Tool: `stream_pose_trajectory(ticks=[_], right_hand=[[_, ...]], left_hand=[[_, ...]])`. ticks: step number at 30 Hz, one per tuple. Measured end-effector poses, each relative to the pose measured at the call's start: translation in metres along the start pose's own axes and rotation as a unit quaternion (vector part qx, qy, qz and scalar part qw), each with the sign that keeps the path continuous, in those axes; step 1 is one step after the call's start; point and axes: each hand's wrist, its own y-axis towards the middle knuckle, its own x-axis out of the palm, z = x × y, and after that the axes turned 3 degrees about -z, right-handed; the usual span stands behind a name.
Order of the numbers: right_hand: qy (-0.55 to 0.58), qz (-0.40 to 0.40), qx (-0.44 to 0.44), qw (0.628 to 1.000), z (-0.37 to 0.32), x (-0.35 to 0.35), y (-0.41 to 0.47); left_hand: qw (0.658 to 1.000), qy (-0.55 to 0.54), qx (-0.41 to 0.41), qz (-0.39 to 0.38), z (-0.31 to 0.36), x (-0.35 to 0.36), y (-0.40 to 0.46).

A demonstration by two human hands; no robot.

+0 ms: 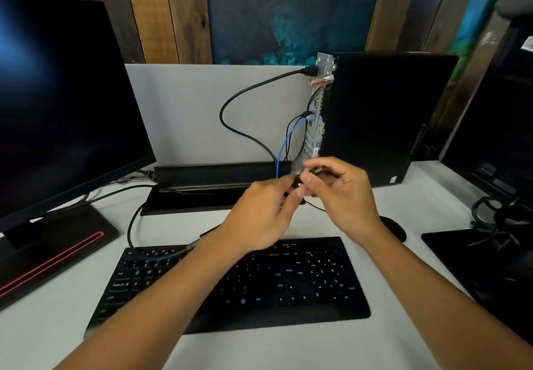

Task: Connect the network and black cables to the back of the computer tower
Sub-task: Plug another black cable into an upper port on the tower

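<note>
L fingers (291, 189): curled, pinching small black cable plug (297, 182) w/ R
R fingers (313, 167): thumb + index curled on same plug; blurred, connector type unclear
Hands: L hand (259, 213), R hand (343, 193) meet above keyboard (245, 280), just below tower rear
Tower (383, 115): upright on desk (259, 349), rear panel facing left
Blue network cable (284, 141): plugged mid rear panel
Thick black cable (245, 92): plugged near top, loops down

Lighting: soft, even, from above; white desk (427, 196) bright, faint shadows under forearms. Glare: pale blue sheen on dark monitor (57, 95) at left. Image quality: wide-angle bending at edges, both hands motion-blurred, right margin dim and soft.
</note>
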Motion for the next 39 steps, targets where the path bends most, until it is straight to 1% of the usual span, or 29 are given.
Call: stream_pose_trajectory(ticks=[2, 3, 6, 9, 11, 12, 15, 16, 18, 20, 22, 24, 27, 31, 35, 39], right_hand=[[0.007, 0.033, -0.018, 0.999, -0.008, -0.006, 0.022], [0.005, 0.041, -0.026, 0.999, -0.012, -0.010, 0.031], [0.002, 0.041, -0.054, 0.998, -0.021, -0.025, 0.064], [0.014, 0.046, -0.059, 0.997, -0.031, -0.033, 0.089], [-0.029, 0.046, -0.076, 0.996, -0.037, -0.038, 0.107], [-0.060, 0.044, -0.085, 0.994, -0.041, -0.041, 0.116], [-0.131, 0.065, -0.117, 0.982, -0.054, -0.057, 0.150], [-0.169, 0.085, -0.132, 0.973, -0.059, -0.064, 0.162], [-0.292, 0.125, -0.162, 0.934, -0.066, -0.079, 0.189], [-0.400, 0.120, -0.146, 0.897, -0.067, -0.087, 0.210], [-0.452, 0.082, -0.103, 0.882, -0.063, -0.089, 0.224], [-0.477, 0.064, -0.087, 0.872, -0.053, -0.089, 0.228], [-0.483, 0.091, -0.103, 0.865, -0.043, -0.089, 0.225], [-0.496, 0.104, -0.116, 0.854, -0.039, -0.087, 0.221], [-0.499, 0.118, -0.125, 0.849, -0.035, -0.085, 0.220], [-0.500, 0.125, -0.132, 0.847, -0.033, -0.084, 0.219]], left_hand=[[0.997, -0.062, -0.010, 0.037, 0.006, -0.007, 0.038], [0.995, -0.087, -0.018, 0.041, 0.007, -0.013, 0.053], [0.984, -0.175, -0.012, 0.019, 0.010, -0.036, 0.096], [0.984, -0.174, 0.008, 0.046, 0.012, -0.055, 0.126], [0.982, -0.179, 0.009, 0.062, 0.010, -0.064, 0.142], [0.982, -0.172, 0.008, 0.073, 0.009, -0.067, 0.149], [0.988, -0.086, -0.007, 0.128, 0.001, -0.079, 0.170], [0.988, -0.062, -0.015, 0.143, -0.002, -0.082, 0.176], [0.986, -0.020, -0.028, 0.161, -0.006, -0.090, 0.189], [0.986, 0.009, -0.037, 0.160, -0.010, -0.093, 0.198], [0.985, 0.012, -0.046, 0.165, -0.013, -0.092, 0.209], [0.983, 0.007, -0.059, 0.177, -0.015, -0.089, 0.219], [0.979, 0.003, -0.073, 0.192, -0.013, -0.085, 0.228], [0.975, -0.023, -0.086, 0.205, -0.013, -0.083, 0.232], [0.976, -0.016, -0.084, 0.199, -0.010, -0.080, 0.232], [0.974, 0.022, -0.076, 0.211, -0.004, -0.077, 0.234]])
